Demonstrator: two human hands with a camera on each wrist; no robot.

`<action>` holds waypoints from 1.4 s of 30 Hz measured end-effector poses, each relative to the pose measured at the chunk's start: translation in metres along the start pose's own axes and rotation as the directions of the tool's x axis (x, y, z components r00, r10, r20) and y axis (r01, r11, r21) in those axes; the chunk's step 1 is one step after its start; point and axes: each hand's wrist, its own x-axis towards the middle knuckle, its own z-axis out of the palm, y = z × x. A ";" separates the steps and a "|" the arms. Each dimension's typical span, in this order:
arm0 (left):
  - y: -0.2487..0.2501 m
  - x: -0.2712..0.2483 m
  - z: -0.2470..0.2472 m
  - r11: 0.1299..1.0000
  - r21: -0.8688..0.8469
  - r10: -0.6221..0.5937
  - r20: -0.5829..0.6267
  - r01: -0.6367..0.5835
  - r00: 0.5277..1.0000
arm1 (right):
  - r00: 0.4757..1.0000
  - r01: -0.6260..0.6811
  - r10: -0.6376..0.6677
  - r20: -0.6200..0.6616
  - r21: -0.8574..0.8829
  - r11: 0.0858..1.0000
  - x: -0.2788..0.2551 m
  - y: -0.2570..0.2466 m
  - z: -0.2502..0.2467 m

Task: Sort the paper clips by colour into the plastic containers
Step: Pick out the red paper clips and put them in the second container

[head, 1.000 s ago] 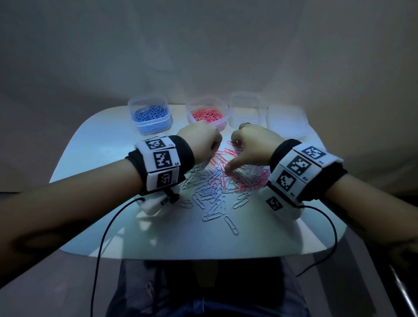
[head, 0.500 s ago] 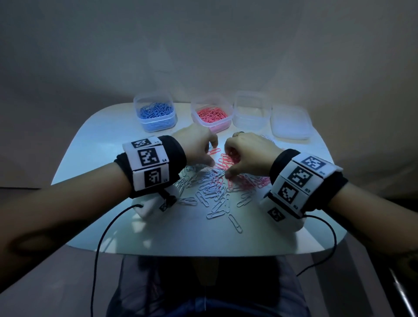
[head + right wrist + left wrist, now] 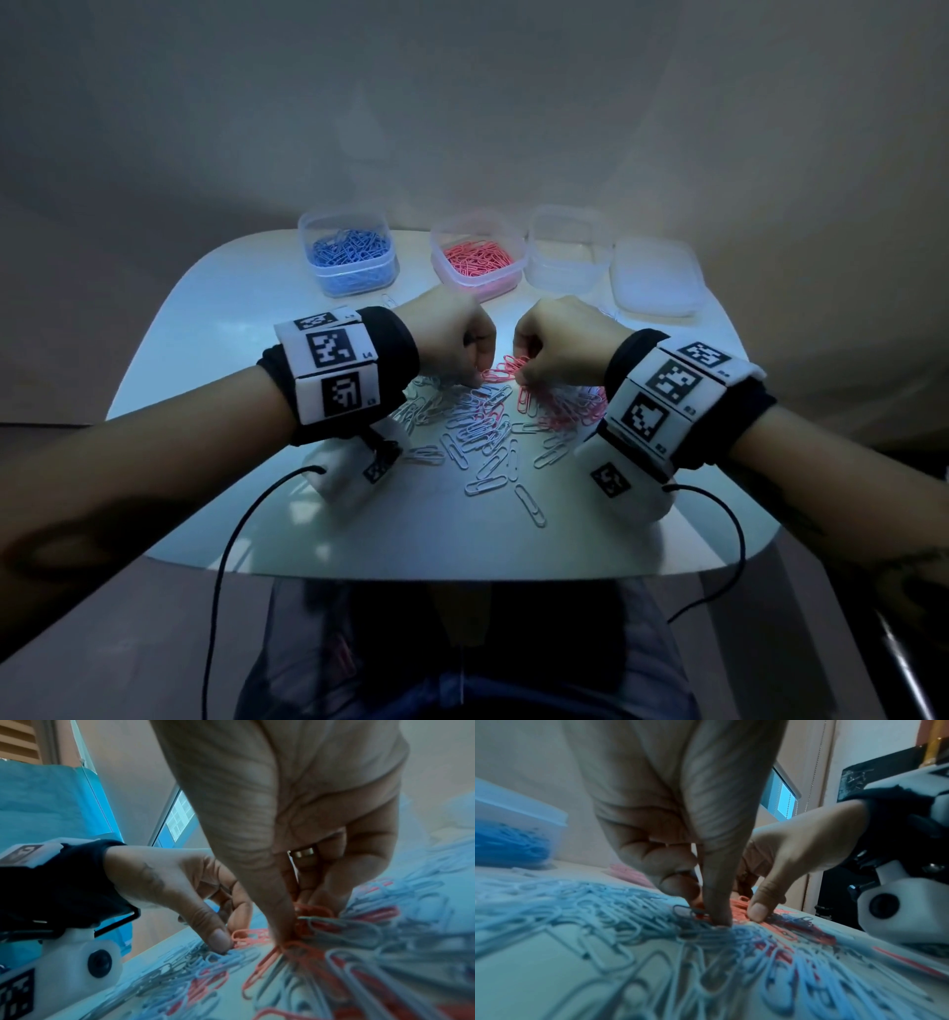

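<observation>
Both hands (image 3: 506,349) pinching pink paper clips (image 3: 508,367)

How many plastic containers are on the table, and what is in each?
3 open containers in the back row: the blue-clip container on the left, the pink-clip container beside it, then an empty clear container. A flat lid-like piece lies furthest right.

A dim indoor room, likely a home: a small rounded white table (image 3: 215,329) against plain beige walls (image 3: 462,103), a window with a bead-chain blind (image 3: 785,801).
</observation>
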 end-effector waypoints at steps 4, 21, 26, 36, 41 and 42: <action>-0.001 -0.003 0.001 1.000 -0.021 -0.018 -0.029 0.017 0.999 | 0.999 -0.033 0.033 0.035 0.000 0.999 0.003 -0.001 -0.001; 0.008 -0.030 0.019 0.301 -0.950 -0.443 -0.217 -0.084 0.870 | 1.000 -0.029 0.029 0.009 -0.037 0.999 -0.005 -0.009 0.001; 0.020 -0.037 0.034 -0.346 -0.920 -0.411 -0.029 -0.185 0.911 | 1.000 0.011 -0.015 0.002 0.529 0.848 -0.021 -0.008 -0.026; 0.030 -0.035 0.042 -0.811 -0.540 -0.229 -0.059 -0.224 0.972 | 0.958 0.247 -0.168 -0.233 0.372 0.895 -0.034 -0.043 -0.033; 0.001 -0.051 0.039 -0.806 -0.470 -0.360 -0.092 -0.360 0.928 | 0.955 0.174 -0.091 -0.284 0.285 0.943 -0.022 -0.024 -0.038; -0.006 -0.055 0.038 -0.804 -0.461 -0.381 -0.087 -0.376 0.921 | 0.982 0.120 -0.098 -0.159 0.135 0.984 -0.018 -0.020 -0.033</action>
